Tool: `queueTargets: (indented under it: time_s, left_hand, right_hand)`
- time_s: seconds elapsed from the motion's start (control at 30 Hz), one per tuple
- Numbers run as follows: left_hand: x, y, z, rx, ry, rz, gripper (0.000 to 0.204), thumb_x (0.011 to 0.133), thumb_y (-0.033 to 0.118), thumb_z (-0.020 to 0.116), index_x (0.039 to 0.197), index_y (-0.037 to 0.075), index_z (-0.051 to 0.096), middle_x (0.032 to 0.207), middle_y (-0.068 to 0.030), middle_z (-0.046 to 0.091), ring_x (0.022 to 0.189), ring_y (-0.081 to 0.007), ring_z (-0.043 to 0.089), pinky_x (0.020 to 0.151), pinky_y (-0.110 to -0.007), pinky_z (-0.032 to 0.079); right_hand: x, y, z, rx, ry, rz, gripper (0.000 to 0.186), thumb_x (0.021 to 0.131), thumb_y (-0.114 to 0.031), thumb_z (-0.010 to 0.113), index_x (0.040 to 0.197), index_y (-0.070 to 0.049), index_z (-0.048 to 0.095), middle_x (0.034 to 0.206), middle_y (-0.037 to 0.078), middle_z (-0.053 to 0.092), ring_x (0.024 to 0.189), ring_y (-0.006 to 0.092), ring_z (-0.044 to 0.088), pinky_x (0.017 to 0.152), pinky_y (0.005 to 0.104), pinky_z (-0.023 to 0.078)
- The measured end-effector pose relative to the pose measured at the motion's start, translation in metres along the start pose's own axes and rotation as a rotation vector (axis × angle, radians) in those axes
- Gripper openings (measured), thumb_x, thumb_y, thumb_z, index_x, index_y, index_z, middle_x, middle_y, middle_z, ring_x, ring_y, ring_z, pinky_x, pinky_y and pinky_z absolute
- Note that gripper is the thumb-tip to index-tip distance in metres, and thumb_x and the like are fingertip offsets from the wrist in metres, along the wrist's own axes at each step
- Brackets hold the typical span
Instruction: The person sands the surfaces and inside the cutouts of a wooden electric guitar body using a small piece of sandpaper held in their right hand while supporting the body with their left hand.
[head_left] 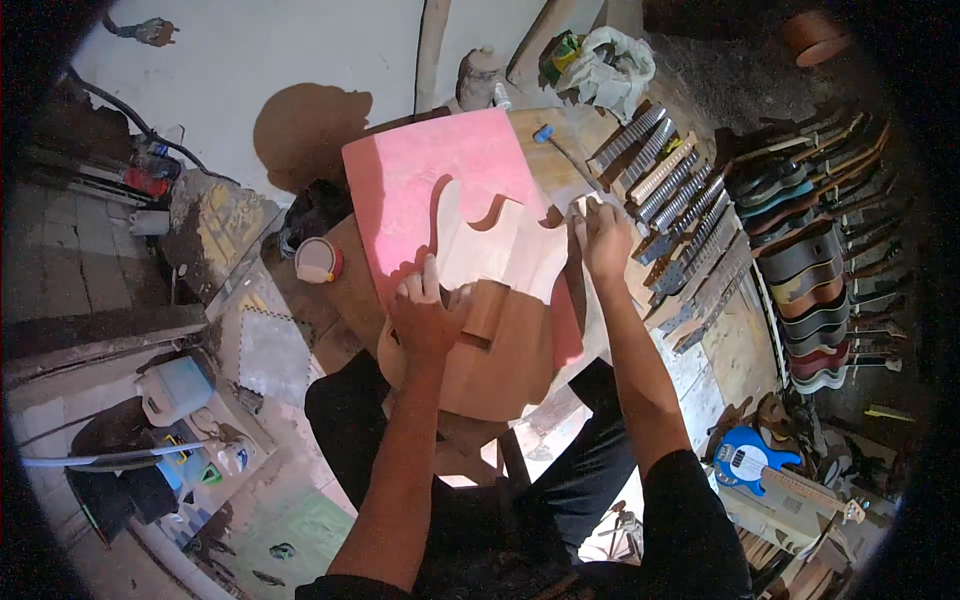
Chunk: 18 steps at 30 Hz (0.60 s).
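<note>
A bare wooden electric guitar body lies over a pink foam board in front of me. Its two horns point away, and a rectangular cavity is cut in its middle. The far part is brightly lit; the near part lies in shade. My left hand rests on the body's left side, fingers spread and holding nothing. Just off the right horn, my right hand is closed in a pinch on a small pale folded piece, whose material I cannot make out.
Left of the board stands a small round tub. A blue-headed hammer and several guitar necks lie on the right. Farther right, guitars stand in a row, with a blue guitar below. A white plastic bag sits at the back.
</note>
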<state>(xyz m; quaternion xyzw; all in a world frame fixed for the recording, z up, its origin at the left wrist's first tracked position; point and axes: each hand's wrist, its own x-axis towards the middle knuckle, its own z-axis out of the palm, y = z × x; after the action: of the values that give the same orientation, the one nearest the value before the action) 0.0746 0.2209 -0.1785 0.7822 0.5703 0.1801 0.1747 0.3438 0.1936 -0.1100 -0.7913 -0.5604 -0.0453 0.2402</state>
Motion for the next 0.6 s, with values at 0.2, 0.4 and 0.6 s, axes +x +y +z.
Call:
queueTargets:
  time_s: [0.2, 0.4, 0.6]
  left_hand:
    - [-0.003, -0.006, -0.001, 0.097, 0.020, 0.000, 0.081, 0.085, 0.059, 0.069, 0.142, 0.004, 0.056, 0.112, -0.0217, 0.064, 0.105, -0.0390, 0.062, 0.094, -0.055, 0.047]
    - [-0.005, 0.005, 0.000, 0.108, 0.027, -0.006, 0.082, 0.082, 0.061, 0.070, 0.142, 0.007, 0.058, 0.111, -0.0191, 0.065, 0.108, -0.0373, 0.062, 0.095, -0.054, 0.047]
    - [-0.002, -0.005, 0.001, 0.134, -0.002, -0.020, 0.081, 0.082, 0.060, 0.071, 0.142, 0.006, 0.057, 0.108, -0.0168, 0.064, 0.105, -0.0368, 0.062, 0.092, -0.053, 0.046]
  right_hand:
    - [-0.068, -0.024, 0.042, 0.039, 0.000, -0.078, 0.049, 0.080, -0.019, 0.079, 0.126, -0.007, 0.066, 0.119, 0.020, 0.065, 0.103, 0.0416, 0.062, 0.088, 0.0490, 0.050]
    - [-0.007, 0.023, 0.015, 0.030, -0.258, 0.144, 0.040, 0.084, -0.021, 0.076, 0.119, -0.005, 0.068, 0.105, 0.021, 0.067, 0.095, 0.0439, 0.063, 0.082, 0.0514, 0.051]
    - [-0.030, 0.001, 0.039, -0.021, -0.163, 0.113, 0.046, 0.083, -0.022, 0.076, 0.125, -0.008, 0.066, 0.109, 0.019, 0.066, 0.100, 0.0410, 0.062, 0.083, 0.0511, 0.049]
